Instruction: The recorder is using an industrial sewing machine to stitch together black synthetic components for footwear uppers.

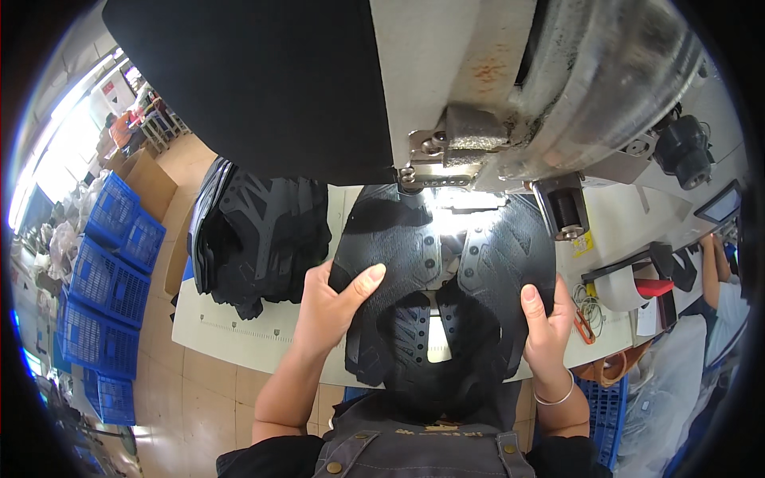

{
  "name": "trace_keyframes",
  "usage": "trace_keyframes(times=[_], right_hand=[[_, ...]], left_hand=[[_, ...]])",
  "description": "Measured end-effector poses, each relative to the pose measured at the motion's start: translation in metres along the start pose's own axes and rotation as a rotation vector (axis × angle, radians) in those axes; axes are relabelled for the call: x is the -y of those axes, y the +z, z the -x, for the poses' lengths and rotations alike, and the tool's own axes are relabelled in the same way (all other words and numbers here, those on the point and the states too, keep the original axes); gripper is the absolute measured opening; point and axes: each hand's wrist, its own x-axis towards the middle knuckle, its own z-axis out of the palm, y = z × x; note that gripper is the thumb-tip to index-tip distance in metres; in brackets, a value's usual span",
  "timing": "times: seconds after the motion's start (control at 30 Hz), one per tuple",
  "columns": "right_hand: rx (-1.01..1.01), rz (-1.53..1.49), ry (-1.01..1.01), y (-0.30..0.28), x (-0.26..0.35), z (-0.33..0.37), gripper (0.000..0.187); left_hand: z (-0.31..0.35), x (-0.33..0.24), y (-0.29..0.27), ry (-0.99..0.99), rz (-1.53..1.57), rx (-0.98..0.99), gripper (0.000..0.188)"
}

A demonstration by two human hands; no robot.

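Observation:
A black shoe upper [374,239] with eyelet strips and ridged overlays lies spread under the head of a sewing machine [454,72]. My left hand [331,307] grips its left edge, thumb on top and fingers hidden beneath. On the opposite edge my right hand [548,323] holds it the same way, thumb up. Bright lamp light falls on the eyelet area below the machine head. Another eyelet part shows in the dark folds closer to me; I cannot tell whether it is a second upper.
A pile of black uppers [263,231] lies left on the pale worktable [231,323]. Orange-handled scissors [586,328] and a thread bobbin [564,211] are at the right. Blue crates [100,338] stack on the floor at left. Another person's arm [712,271] shows at far right.

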Motion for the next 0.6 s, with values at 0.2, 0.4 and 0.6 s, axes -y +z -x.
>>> trace_keyframes(times=[0.2, 0.4, 0.6], right_hand=[[-0.011, -0.038, -0.013, 0.004, -0.006, -0.024, 0.018], [0.000, -0.159, 0.052, 0.004, -0.016, -0.042, 0.017], [0.050, -0.261, 0.081, 0.001, -0.020, -0.055, 0.017]], left_hand=[[-0.021, -0.004, 0.001, 0.026, 0.009, 0.011, 0.028], [-0.039, -0.006, 0.000, 0.035, 0.011, -0.020, 0.033], [-0.057, 0.013, -0.021, -0.041, 0.071, -0.085, 0.036]])
